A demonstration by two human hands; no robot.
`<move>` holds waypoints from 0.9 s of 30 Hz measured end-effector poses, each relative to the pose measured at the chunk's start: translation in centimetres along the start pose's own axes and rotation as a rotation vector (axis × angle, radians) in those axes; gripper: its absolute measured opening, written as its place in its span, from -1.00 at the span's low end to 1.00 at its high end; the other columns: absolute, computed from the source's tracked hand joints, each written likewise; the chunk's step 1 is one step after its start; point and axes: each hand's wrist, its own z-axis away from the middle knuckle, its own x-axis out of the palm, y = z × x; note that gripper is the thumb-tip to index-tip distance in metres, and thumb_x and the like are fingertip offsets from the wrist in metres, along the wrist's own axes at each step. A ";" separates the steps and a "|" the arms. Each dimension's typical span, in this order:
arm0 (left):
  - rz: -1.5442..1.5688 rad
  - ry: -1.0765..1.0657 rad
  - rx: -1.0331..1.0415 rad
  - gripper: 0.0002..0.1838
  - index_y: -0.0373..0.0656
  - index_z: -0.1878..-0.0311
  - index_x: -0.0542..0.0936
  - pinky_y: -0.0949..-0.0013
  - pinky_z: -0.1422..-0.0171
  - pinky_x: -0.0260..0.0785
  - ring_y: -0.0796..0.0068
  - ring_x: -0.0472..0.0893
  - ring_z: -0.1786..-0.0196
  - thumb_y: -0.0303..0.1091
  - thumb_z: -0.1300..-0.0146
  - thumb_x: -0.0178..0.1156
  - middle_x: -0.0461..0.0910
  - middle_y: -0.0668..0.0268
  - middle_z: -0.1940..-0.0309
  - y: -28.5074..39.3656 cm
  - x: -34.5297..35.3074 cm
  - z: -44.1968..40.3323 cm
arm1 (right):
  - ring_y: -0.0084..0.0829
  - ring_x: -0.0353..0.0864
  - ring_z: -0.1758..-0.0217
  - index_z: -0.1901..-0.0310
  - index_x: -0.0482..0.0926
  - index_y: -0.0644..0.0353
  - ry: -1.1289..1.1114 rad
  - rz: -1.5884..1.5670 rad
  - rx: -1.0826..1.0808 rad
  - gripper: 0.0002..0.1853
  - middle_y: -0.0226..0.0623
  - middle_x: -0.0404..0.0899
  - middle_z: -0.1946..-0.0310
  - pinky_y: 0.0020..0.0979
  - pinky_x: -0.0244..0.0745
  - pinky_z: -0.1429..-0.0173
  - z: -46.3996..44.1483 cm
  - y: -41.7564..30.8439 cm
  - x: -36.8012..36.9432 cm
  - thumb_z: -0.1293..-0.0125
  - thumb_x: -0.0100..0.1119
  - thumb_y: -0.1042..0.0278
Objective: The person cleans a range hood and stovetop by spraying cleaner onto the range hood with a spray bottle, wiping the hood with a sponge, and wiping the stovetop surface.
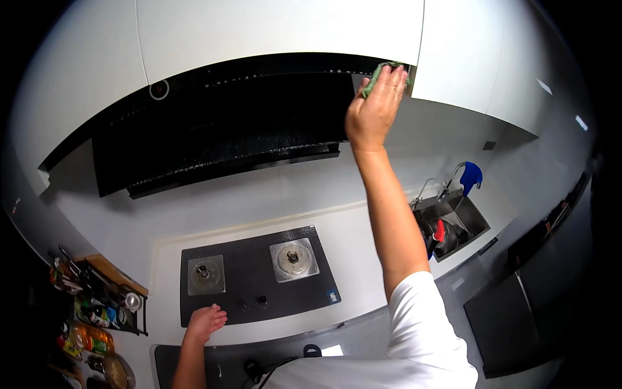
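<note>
My right hand (377,117) is raised to the right end of the black range hood (227,117), pressing a green cloth (374,83) against its upper edge. Part of the cloth is hidden under the palm and fingers. Pale drops or foam spots dot the hood's upper strip and lower edge. Low on the left, my left hand (207,321) hangs near the front edge of the black gas cooktop (243,272). Its fingers are stretched out and hold nothing. I cannot tell whether it touches the cooktop.
White cupboards (278,29) flank and top the hood. On the right is a sink (476,223) with dark cookware and something red-handled; a blue cloth (471,176) hangs on its faucet. At left stand a rack (139,318) and an oil bottle (91,338).
</note>
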 end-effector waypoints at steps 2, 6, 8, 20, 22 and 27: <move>-0.007 -0.015 -0.004 -0.54 -0.31 -0.13 0.53 0.12 -0.16 0.63 0.13 0.73 -0.06 -0.05 -0.53 0.25 0.69 -0.01 -0.04 -0.3 -1.0 -0.5 | 0.39 0.14 -0.62 -0.33 0.42 0.63 0.009 0.008 0.006 -0.45 0.50 0.27 -0.46 0.17 -0.02 -0.69 0.0 -3.4 0.2 -0.46 0.14 0.35; -0.015 -0.044 -0.051 -0.51 -0.33 -0.15 0.51 0.11 -0.17 0.63 0.11 0.73 -0.07 -0.03 -0.52 0.27 0.68 -0.02 -0.05 0.1 -3.7 -1.0 | 0.41 0.06 -0.66 -0.36 0.40 0.60 -0.075 -0.259 -0.036 -0.36 0.50 0.23 -0.48 0.24 -0.09 -0.70 2.0 -15.4 1.3 -0.32 0.27 0.38; -0.034 -0.056 -0.058 -0.50 -0.34 -0.15 0.50 0.12 -0.16 0.64 0.11 0.73 -0.07 -0.03 -0.51 0.28 0.68 -0.03 -0.06 0.9 -4.1 -0.7 | 0.41 0.07 -0.65 -0.42 0.34 0.59 -0.138 -0.329 -0.118 -0.35 0.48 0.18 -0.51 0.22 -0.04 -0.70 2.9 -19.3 1.6 -0.35 0.19 0.44; -0.119 -0.117 -0.020 -0.48 -0.34 -0.16 0.53 0.18 -0.17 0.63 0.18 0.74 -0.06 -0.02 -0.48 0.32 0.69 0.02 -0.05 1.3 -4.5 -2.0 | 0.39 0.18 -0.59 -0.35 0.43 0.56 -0.043 0.044 0.107 -0.46 0.50 0.29 -0.43 0.16 0.06 -0.66 -0.9 -0.9 -0.2 -0.49 0.12 0.30; -0.146 -0.104 -0.026 -0.45 -0.35 -0.18 0.53 0.19 -0.17 0.63 0.19 0.74 -0.07 0.00 -0.48 0.32 0.69 0.02 -0.07 1.4 -3.7 -2.0 | 0.39 0.17 -0.60 -0.37 0.42 0.55 -0.074 0.087 0.036 -0.43 0.50 0.28 -0.44 0.16 0.03 -0.68 -0.3 -7.3 -0.2 -0.48 0.14 0.27; -0.231 -0.169 -0.021 -0.41 -0.35 -0.25 0.53 0.21 -0.20 0.61 0.23 0.72 -0.11 0.04 -0.51 0.27 0.68 0.03 -0.12 2.9 0.6 -3.6 | 0.32 0.20 -0.61 -0.41 0.40 0.48 -0.204 -0.285 -0.200 -0.42 0.41 0.28 -0.47 0.19 0.05 -0.67 2.3 -20.8 0.5 -0.41 0.15 0.36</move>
